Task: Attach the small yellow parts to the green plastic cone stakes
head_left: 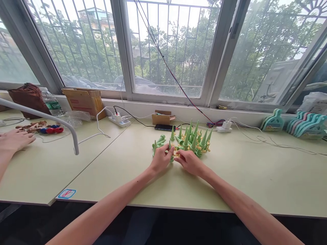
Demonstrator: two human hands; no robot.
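My left hand [160, 159] is closed round a green pointed cone [170, 145], whose tip stands up between the fingers. Close beside it, my right hand [191, 161] is pinched near the cone's base; small yellow pieces [176, 155] show at its fingertips, but I cannot make out exactly what it grips. A cluster of green cones [193, 140] with yellow parts stands just beyond my right hand, mostly upright. More green cones [160, 139] lie tipped over behind my left hand.
A phone [165, 127] and an open small carton [162, 117] lie behind the cones. Power strips [119, 119] and cables run along the window. Teal hangers [273, 120] stand at right. Another person's hand [16, 137] rests at left near wooden pieces. A white curved bar [51, 105] crosses the left side.
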